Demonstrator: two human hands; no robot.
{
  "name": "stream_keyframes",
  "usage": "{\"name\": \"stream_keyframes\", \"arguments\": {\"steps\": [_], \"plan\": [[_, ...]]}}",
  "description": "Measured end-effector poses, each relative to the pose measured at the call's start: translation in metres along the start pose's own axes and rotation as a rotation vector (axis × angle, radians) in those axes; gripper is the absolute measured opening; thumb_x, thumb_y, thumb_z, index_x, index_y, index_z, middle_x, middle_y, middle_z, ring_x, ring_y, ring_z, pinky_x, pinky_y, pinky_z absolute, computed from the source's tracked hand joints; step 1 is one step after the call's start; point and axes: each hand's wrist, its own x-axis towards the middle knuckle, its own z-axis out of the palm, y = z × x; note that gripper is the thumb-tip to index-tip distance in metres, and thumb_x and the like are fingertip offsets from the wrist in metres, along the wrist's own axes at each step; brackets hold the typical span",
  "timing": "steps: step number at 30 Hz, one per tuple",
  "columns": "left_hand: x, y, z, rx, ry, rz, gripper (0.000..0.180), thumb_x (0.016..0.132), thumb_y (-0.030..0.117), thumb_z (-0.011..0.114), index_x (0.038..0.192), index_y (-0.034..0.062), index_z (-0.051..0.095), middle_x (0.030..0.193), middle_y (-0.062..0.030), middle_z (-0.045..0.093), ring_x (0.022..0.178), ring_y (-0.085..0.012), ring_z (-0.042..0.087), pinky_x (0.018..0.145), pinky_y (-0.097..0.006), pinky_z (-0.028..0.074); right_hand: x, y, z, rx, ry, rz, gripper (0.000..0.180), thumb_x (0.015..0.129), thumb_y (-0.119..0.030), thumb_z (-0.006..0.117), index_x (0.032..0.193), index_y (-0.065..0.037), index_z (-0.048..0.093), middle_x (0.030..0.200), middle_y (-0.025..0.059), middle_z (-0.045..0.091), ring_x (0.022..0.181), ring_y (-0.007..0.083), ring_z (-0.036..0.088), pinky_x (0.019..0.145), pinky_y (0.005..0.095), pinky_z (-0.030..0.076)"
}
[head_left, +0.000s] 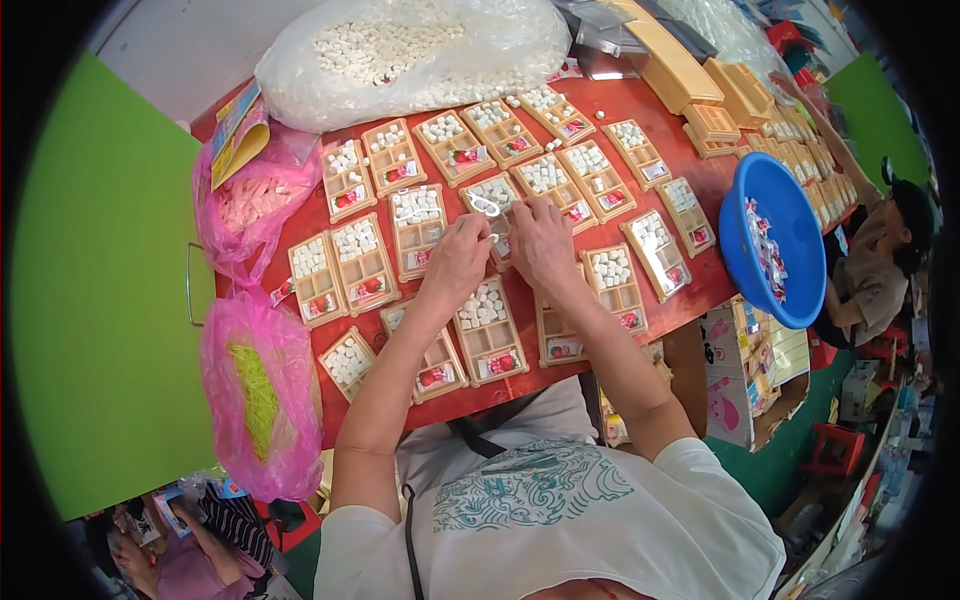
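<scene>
**Tray filling at the red table — hands over one compartment tray**

We log both hands meeting over a tan compartment tray (pixel 497 222) near the table's middle. The left hand (pixel 458 258) is curled, fingers pinched at the tray's near end; the right hand (pixel 540 243) lies just beside it, fingers bent onto the same tray. Whether either holds a white piece, we cannot tell.

We judge the step as loading this tray; the next move calls for small, precise placing into a narrow cell.

Around the hands:
- Filled trays (pixel 487 318) with white pieces and red-pictured sachets — on every side.
- Clear bag of white pieces (pixel 410 55), beyond the hands.
- Two pink bags (pixel 262 400), left of the left hand.
- Blue basin (pixel 775 235) of wrapped sachets, right of the right hand.
</scene>
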Motion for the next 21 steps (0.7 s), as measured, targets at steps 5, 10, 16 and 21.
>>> {"name": "stream_keyframes", "arguments": {"steps": [5,10,16,21], "plan": [[0.000,-0.009,0.000,0.088,0.014,0.004,0.018,0.089,0.010,0.055,0.103,0.0004,0.052,0.091,-0.0153,0.059,0.086,-0.0323,0.059,0.077,-0.038,0.047,0.008,-0.002,-0.002,-0.022,-0.120,0.010,0.027,0.082,-0.015,0.062,0.108,-0.007,0.058,0.113,0.0094,0.055,0.103,0.0276,0.053,0.085,0.0419,0.041],[0.002,-0.014,0.000,0.082,0.070,0.033,0.015,0.089,0.010,0.055,0.101,0.0006,0.052,0.094,-0.0153,0.061,0.083,-0.0283,0.059,0.077,-0.035,0.047,0.012,-0.001,-0.002,-0.090,-0.171,-0.057,0.029,0.084,-0.016,0.061,0.111,-0.007,0.059,0.118,0.0095,0.054,0.107,0.0292,0.052,0.088,0.0422,0.041],[0.001,0.003,-0.002,-0.365,0.140,-0.082,0.008,0.092,0.008,0.055,0.097,0.0018,0.055,0.111,-0.0056,0.060,0.085,-0.0083,0.054,0.078,-0.025,0.046,0.011,-0.012,-0.031,1.113,-0.367,0.415,0.020,0.093,-0.020,0.057,0.104,-0.004,0.062,0.090,0.0025,0.060,0.078,0.0112,0.058,0.067,0.0264,0.046],[0.001,0.015,0.009,-0.326,0.105,0.000,0.013,0.090,0.009,0.055,0.101,0.0028,0.055,0.108,-0.0131,0.060,0.088,-0.0203,0.063,0.077,-0.031,0.050,0.005,-0.003,-0.042,1.570,-0.450,0.568,0.014,0.093,-0.018,0.057,0.101,-0.008,0.063,0.075,-0.0037,0.058,0.065,0.0040,0.053,0.057,0.0194,0.041]]}}
